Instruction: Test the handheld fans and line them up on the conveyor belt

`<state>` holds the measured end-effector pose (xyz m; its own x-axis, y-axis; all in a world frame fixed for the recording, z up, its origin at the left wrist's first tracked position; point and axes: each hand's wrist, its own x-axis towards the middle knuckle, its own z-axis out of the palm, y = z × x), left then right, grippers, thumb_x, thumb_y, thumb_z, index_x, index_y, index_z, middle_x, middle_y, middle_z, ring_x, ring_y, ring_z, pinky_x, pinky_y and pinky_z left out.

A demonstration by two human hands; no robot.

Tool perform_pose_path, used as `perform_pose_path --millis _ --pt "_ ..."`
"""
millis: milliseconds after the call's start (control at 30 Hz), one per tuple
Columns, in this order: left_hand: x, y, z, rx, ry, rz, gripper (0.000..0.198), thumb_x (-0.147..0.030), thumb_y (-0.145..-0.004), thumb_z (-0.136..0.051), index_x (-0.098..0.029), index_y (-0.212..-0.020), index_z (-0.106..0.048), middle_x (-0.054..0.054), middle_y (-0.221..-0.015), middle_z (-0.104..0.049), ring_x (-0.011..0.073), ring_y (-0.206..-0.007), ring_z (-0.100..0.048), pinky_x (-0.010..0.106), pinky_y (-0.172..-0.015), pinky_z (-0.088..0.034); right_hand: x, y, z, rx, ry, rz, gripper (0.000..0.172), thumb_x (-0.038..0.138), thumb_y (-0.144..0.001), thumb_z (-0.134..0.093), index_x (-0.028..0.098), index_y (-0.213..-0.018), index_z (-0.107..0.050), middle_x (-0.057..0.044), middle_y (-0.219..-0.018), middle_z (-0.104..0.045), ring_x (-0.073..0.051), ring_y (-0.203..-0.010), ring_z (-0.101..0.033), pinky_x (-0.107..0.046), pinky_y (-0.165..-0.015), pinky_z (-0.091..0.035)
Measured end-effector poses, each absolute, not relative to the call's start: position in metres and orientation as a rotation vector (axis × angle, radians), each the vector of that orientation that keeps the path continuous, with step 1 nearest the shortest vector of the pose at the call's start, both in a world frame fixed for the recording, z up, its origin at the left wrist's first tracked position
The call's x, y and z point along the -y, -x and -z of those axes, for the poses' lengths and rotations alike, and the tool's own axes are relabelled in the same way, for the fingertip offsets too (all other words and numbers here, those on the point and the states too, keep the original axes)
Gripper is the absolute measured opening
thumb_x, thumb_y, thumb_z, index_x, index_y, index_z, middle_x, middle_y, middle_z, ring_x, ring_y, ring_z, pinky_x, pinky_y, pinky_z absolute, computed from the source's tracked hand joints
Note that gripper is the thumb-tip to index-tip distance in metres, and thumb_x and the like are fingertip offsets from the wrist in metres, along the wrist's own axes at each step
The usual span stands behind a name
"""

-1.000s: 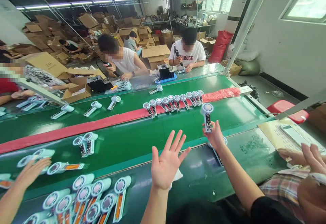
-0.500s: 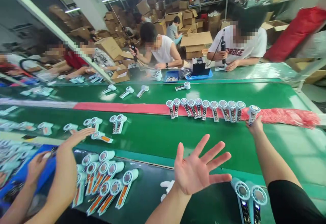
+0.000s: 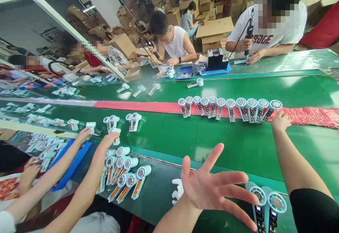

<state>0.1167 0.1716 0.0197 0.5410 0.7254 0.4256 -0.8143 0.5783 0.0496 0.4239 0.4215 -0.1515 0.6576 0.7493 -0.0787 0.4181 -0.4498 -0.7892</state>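
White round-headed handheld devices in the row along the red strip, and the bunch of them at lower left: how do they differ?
The row of white devices stands in one evenly spaced line beside the red strip, while the bunch of white devices lies crowded and overlapping. The row's handles show dark centres; the bunch's show orange centres. The row sits on a bright green belt, the bunch on a darker green belt. Both share white bodies, round heads and long handles.
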Motion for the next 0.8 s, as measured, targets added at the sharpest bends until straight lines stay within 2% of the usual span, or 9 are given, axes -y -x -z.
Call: perform_pose_path --millis 100,167,233,300,367,500,667,733,800 --pt "-0.156 -0.120 -0.024 0.411 -0.278 -0.876 0.094 -0.088 -0.072 -0.022 -0.038 -0.152 -0.015 0.012 -0.144 -0.051 0.0370 -0.128 -0.052 0.055 -0.089 -0.048 -0.394 -0.407 0.126 0.817 1.935 -0.638 0.027 0.017 -0.093 -0.043 0.004 -0.111 -0.059 -0.028 -0.120 -0.056 -0.025 -0.113 -0.052 -0.043 -0.095 -0.036" --pt "-0.142 -0.124 -0.026 0.410 -0.280 -0.864 0.094 -0.089 -0.069 -0.027 -0.040 -0.150 -0.023 0.014 -0.132 -0.061 0.0397 -0.118 -0.059 0.056 -0.078 -0.051 -0.361 -0.385 0.103 0.853 1.755 -0.754 0.031 0.021 -0.092 -0.045 0.006 -0.115 -0.059 -0.024 -0.117 -0.060 -0.020 -0.100 -0.058 -0.036 -0.084 -0.042" --pt "-0.126 -0.130 -0.026 0.340 -0.314 -0.861 0.092 -0.089 -0.068 -0.027 -0.037 -0.141 -0.047 0.018 -0.101 -0.073 0.0407 -0.099 -0.067 0.054 -0.067 -0.052 -0.315 -0.357 0.074 0.916 1.571 -0.902 0.032 0.030 -0.091 -0.050 0.011 -0.113 -0.062 -0.016 -0.107 -0.065 -0.017 -0.087 -0.062 -0.031 -0.073 -0.046" --pt "-0.107 -0.138 -0.026 0.154 -0.381 -0.872 0.093 -0.089 -0.068 -0.020 -0.027 -0.113 -0.073 0.017 -0.064 -0.068 0.0396 -0.078 -0.069 0.051 -0.060 -0.052 -0.257 -0.325 0.040 1.000 1.381 -1.026 0.029 0.038 -0.088 -0.056 0.017 -0.106 -0.066 -0.008 -0.097 -0.067 -0.015 -0.081 -0.062 -0.028 -0.071 -0.048" --pt "-0.087 -0.143 -0.026 -0.055 -0.431 -0.867 0.095 -0.087 -0.069 -0.011 -0.023 -0.084 -0.079 0.016 -0.049 -0.058 0.0398 -0.072 -0.067 0.053 -0.059 -0.051 -0.196 -0.293 0.005 1.169 0.986 -1.303 0.027 0.041 -0.090 -0.057 0.020 -0.104 -0.069 -0.005 -0.089 -0.066 -0.014 -0.078 -0.060 -0.028 -0.071 -0.048" --pt "-0.049 -0.144 -0.028 -0.256 -0.455 -0.821 0.089 -0.078 -0.072 -0.001 -0.032 -0.077 -0.076 0.017 -0.056 -0.061 0.0418 -0.082 -0.066 0.056 -0.060 -0.049 -0.105 -0.248 -0.053 1.550 0.525 -1.544 0.033 0.045 -0.090 -0.063 0.021 -0.111 -0.071 -0.006 -0.097 -0.065 -0.016 -0.088 -0.059 -0.030 -0.081 -0.047" --pt "-0.010 -0.133 -0.032 -0.339 -0.499 -0.710 0.086 -0.070 -0.079 0.006 -0.033 -0.082 -0.072 0.015 -0.063 -0.062 0.0386 -0.081 -0.067 0.052 -0.056 -0.049 -0.057 -0.240 -0.085 1.597 0.422 -1.482 0.040 0.043 -0.083 -0.072 0.021 -0.116 -0.071 -0.006 -0.093 -0.066 -0.015 -0.087 -0.059 -0.030 -0.083 -0.048" --pt "0.002 -0.130 -0.034 -0.324 -0.527 -0.649 0.078 -0.072 -0.085 -0.005 -0.030 -0.091 -0.070 0.013 -0.070 -0.065 0.0322 -0.079 -0.067 0.045 -0.056 -0.051 -0.044 -0.243 -0.092 1.616 0.438 -1.419 0.036 0.039 -0.083 -0.072 0.021 -0.114 -0.072 -0.006 -0.090 -0.064 -0.014 -0.084 -0.059 -0.029 -0.081 -0.049" --pt "0.012 -0.126 -0.034 -0.286 -0.556 -0.592 0.059 -0.068 -0.091 -0.029 -0.024 -0.101 -0.067 0.009 -0.084 -0.067 0.0228 -0.079 -0.065 0.038 -0.063 -0.054 -0.031 -0.245 -0.098 1.630 0.494 -1.350 0.032 0.038 -0.085 -0.071 0.021 -0.112 -0.074 -0.005 -0.086 -0.062 -0.013 -0.081 -0.057 -0.026 -0.077 -0.049"
